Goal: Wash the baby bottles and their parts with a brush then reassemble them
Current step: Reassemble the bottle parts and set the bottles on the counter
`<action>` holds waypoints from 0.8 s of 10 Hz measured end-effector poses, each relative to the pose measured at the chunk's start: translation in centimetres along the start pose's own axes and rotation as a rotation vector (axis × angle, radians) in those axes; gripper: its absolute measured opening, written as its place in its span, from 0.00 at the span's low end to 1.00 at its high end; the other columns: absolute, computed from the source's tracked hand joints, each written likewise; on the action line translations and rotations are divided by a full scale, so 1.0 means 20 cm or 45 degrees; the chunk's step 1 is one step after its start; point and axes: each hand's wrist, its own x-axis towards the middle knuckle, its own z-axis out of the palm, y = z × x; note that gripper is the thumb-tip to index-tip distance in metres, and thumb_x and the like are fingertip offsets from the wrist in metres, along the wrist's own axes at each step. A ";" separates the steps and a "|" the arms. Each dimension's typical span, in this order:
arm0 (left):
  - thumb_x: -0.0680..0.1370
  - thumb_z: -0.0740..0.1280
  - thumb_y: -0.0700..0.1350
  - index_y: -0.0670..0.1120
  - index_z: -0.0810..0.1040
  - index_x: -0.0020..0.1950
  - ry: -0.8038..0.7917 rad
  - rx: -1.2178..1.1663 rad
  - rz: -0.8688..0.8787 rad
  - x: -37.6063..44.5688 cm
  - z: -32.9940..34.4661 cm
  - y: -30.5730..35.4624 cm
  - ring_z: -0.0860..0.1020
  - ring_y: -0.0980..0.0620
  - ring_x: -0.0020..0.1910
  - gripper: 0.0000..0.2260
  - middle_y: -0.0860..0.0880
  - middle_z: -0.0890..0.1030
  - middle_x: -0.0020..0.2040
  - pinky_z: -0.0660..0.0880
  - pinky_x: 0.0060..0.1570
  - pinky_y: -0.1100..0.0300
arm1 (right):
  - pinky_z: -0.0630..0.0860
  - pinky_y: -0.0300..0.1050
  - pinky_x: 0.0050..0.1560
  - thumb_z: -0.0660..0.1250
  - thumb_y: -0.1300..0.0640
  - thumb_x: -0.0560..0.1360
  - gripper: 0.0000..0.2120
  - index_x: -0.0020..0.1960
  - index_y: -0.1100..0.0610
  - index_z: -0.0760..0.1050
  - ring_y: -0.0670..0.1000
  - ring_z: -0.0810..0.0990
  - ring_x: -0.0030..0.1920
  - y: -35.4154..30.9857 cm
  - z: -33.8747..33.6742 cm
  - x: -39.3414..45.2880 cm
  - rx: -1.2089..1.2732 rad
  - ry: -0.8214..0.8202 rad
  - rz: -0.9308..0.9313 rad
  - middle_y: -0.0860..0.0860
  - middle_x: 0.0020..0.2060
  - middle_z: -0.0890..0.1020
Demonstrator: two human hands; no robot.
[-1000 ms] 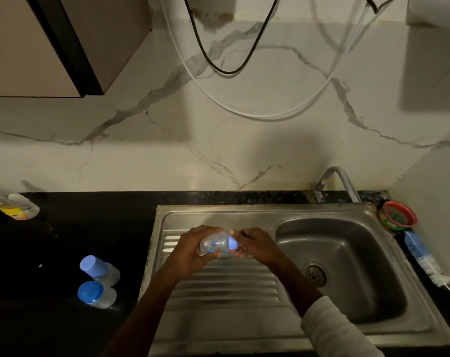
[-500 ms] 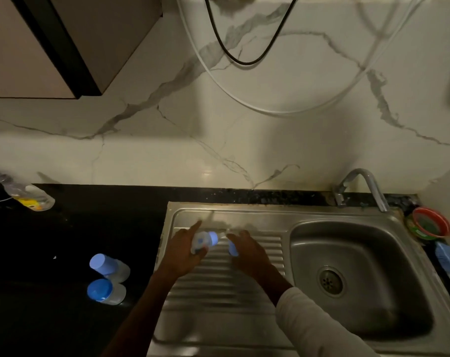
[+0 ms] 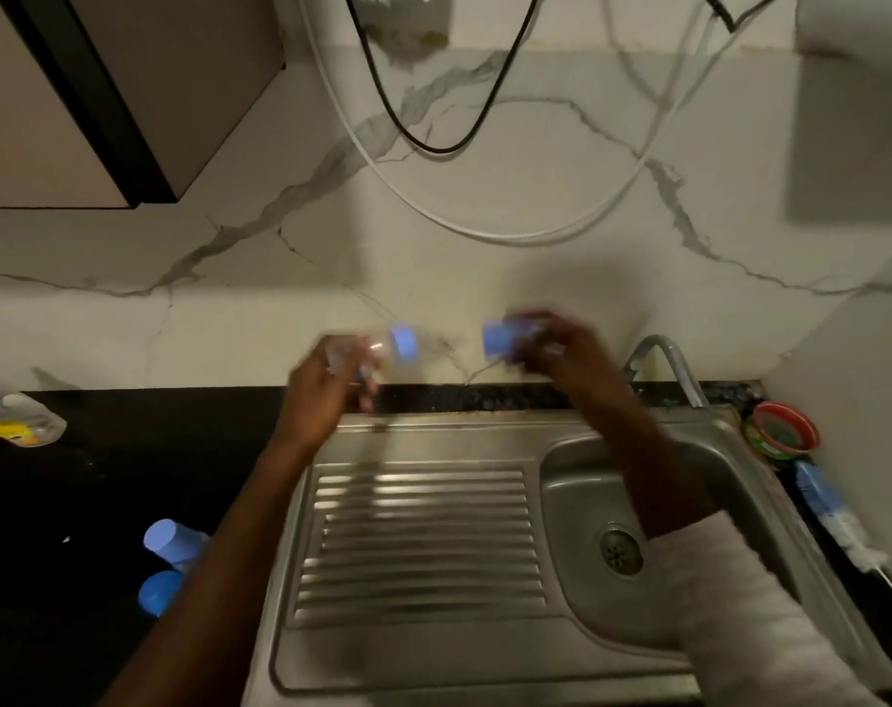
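Left of the sink (image 3: pixel 484 650), two blue-capped bottles (image 3: pixel 171 546) lie on the dark bench (image 3: pixel 76 502), partly hidden by the left forearm. Right of the sink lie a brush (image 3: pixel 836 517) and a red-rimmed bowl (image 3: pixel 783 431); its contents are too blurred to tell. The tap (image 3: pixel 673 364) stands at the sink's back edge.

Both hands are raised above the sink's back edge, apart and blurred. The left hand (image 3: pixel 321 395) has fingers curled round a clear bottle (image 3: pixel 377 349). The right hand (image 3: pixel 561 354) pinches a blue cap (image 3: pixel 500 339).
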 end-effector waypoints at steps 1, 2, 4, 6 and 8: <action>0.84 0.58 0.58 0.48 0.78 0.60 -0.170 -1.058 0.020 0.10 -0.06 0.24 0.78 0.56 0.38 0.17 0.45 0.80 0.51 0.74 0.29 0.67 | 0.78 0.48 0.58 0.58 0.58 0.86 0.18 0.75 0.55 0.67 0.55 0.80 0.57 -0.31 -0.20 0.05 1.016 -0.272 -0.503 0.61 0.69 0.74; 0.82 0.61 0.56 0.43 0.73 0.65 -0.447 -1.262 -0.072 0.06 -0.01 0.15 0.79 0.58 0.39 0.19 0.48 0.80 0.49 0.75 0.28 0.69 | 0.75 0.46 0.62 0.53 0.58 0.87 0.22 0.80 0.54 0.56 0.52 0.77 0.59 -0.20 -0.19 -0.09 1.321 -0.355 -0.511 0.58 0.72 0.70; 0.77 0.72 0.49 0.53 0.79 0.65 -0.756 1.577 0.210 -0.15 -0.02 -0.47 0.75 0.49 0.65 0.17 0.50 0.77 0.64 0.70 0.62 0.59 | 0.74 0.41 0.58 0.71 0.62 0.76 0.10 0.56 0.63 0.82 0.58 0.81 0.58 0.70 -0.02 -0.46 -1.183 -0.042 0.340 0.59 0.54 0.83; 0.75 0.76 0.56 0.55 0.79 0.64 -0.175 0.465 0.158 -0.02 -0.02 -0.12 0.84 0.54 0.49 0.19 0.52 0.85 0.53 0.80 0.47 0.60 | 0.82 0.49 0.50 0.73 0.55 0.77 0.10 0.58 0.48 0.83 0.57 0.86 0.50 0.18 -0.09 -0.21 -0.201 0.042 0.066 0.54 0.51 0.86; 0.80 0.59 0.67 0.48 0.79 0.56 0.016 -0.515 0.193 0.00 0.04 0.17 0.75 0.53 0.30 0.23 0.46 0.81 0.41 0.69 0.25 0.64 | 0.79 0.43 0.54 0.56 0.51 0.86 0.18 0.72 0.59 0.69 0.48 0.81 0.49 -0.22 -0.16 -0.23 1.274 -0.239 -0.335 0.57 0.59 0.78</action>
